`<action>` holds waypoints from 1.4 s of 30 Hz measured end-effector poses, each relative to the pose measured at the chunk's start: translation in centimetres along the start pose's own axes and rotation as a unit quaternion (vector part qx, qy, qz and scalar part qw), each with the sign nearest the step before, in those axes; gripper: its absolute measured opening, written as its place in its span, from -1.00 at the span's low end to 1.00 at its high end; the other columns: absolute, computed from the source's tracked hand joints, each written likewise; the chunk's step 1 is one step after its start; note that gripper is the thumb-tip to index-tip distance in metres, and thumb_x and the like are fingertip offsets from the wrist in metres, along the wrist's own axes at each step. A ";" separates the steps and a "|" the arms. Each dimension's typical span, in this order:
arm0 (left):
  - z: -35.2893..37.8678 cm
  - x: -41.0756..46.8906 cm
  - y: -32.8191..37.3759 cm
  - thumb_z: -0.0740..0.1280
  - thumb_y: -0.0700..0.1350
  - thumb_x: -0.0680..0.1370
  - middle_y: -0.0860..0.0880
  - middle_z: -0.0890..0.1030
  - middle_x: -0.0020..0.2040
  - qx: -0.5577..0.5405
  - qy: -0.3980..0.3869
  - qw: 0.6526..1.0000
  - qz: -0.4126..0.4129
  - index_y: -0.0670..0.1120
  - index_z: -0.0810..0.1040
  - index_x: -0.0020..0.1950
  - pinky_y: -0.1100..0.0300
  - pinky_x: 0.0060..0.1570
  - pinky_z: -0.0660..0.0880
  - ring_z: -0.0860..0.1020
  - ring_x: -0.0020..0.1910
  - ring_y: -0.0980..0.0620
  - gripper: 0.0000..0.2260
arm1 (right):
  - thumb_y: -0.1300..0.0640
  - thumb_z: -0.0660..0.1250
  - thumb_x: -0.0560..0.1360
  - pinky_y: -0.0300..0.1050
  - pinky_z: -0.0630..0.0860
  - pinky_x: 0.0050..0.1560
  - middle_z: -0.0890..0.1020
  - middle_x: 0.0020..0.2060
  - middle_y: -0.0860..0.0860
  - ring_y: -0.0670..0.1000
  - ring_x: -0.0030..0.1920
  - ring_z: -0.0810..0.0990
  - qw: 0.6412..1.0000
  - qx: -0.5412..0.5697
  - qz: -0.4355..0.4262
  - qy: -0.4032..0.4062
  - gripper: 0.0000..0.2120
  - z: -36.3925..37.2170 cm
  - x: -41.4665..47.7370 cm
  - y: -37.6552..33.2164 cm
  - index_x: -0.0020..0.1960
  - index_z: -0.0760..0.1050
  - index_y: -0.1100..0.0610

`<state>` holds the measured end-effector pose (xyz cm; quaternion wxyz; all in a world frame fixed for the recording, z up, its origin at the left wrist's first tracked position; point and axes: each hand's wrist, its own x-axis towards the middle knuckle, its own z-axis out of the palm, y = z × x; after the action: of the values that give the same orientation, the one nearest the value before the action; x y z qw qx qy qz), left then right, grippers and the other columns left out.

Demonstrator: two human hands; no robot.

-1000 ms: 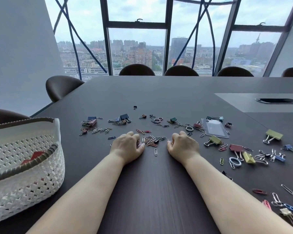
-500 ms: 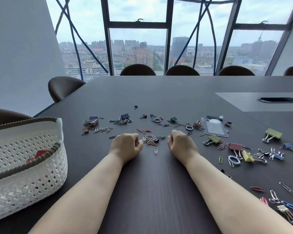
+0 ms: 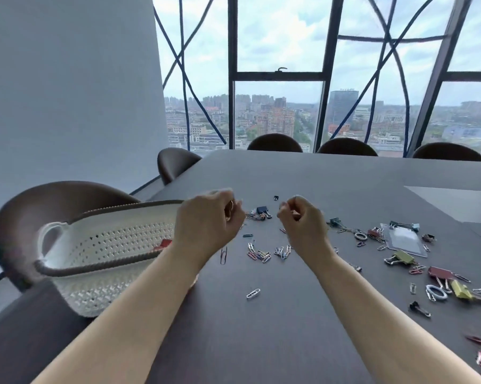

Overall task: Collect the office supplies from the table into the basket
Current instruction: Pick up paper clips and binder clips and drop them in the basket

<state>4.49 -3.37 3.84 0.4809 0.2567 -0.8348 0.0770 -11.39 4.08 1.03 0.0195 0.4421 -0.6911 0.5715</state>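
Most of the job remains on the dark table (image 3: pixel 289 342): the white basket (image 3: pixel 103 286) at its left edge shows only one red item (image 3: pixel 164 243), while binder clips (image 3: pixel 404 257), a badge holder (image 3: pixel 405 241) and paper clips (image 3: pixel 261 255) lie scattered rightward. The left hand (image 3: pixel 206 231), raised beside the basket, curls round paper clips. The right hand (image 3: pixel 303 228) is bunched closed, seemingly on more, and nothing appears to bar the drop.

Basket (image 3: pixel 100 245) left on table (image 3: pixel 289 342); clips (image 3: pixel 261 255) scattered right (chairs (image 3: pixel 274 142) behind).
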 end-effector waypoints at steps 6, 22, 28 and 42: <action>-6.7 -0.2 -10.0 0.20 0.06 0.57 -0.11 0.56 -0.24 0.041 -0.204 0.969 -0.135 -0.13 0.45 -0.14 0.14 -0.25 0.39 0.58 -0.17 -0.14 -0.73 | 0.20 0.25 0.51 -0.32 0.26 -0.50 0.58 -0.39 0.20 0.16 -0.43 0.45 0.994 0.096 -0.045 -0.003 -0.80 5.6 -1.2 -6.8 -0.30 0.44 0.16; -10.0 -3.8 -15.1 0.26 0.17 0.51 0.08 0.57 -0.32 0.078 -0.196 0.971 -0.111 0.00 0.61 -0.13 0.14 -0.18 0.51 0.52 -0.29 0.07 -0.72 | 0.12 0.25 0.50 -0.17 0.42 -0.31 0.48 -0.32 -0.18 -0.19 -0.43 0.43 0.967 0.028 -0.131 -0.217 -0.86 14.3 -1.2 -12.1 -0.21 0.40 -0.06; -10.7 -6.6 -16.2 0.00 0.30 0.44 0.04 0.36 -0.55 0.033 -0.197 0.976 -0.092 -0.02 0.34 -0.47 0.10 -0.02 0.35 0.34 -0.51 0.14 -0.52 | -0.01 0.31 0.43 0.02 0.49 0.13 0.57 -0.28 -0.27 -0.13 -0.05 0.59 0.953 -0.104 -0.144 -0.247 -0.81 15.1 -1.5 -11.5 -0.33 0.43 -0.23; -9.9 -11.2 -9.4 0.23 -0.03 0.43 0.03 0.59 -0.19 0.122 -0.015 0.989 0.088 -0.03 0.60 -0.22 0.14 -0.13 0.29 0.51 -0.17 0.00 -0.83 | 0.17 0.25 0.49 -0.14 0.43 -0.17 0.54 -0.20 -0.11 -0.05 -0.25 0.48 0.981 -0.067 -0.146 -0.107 -0.91 7.8 -6.1 -6.3 -0.07 0.53 0.07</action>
<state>21.35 -3.73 -1.47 0.4252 0.2398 -0.8455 0.2165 0.06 1.70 -0.06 0.0586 0.5942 -0.6542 0.4643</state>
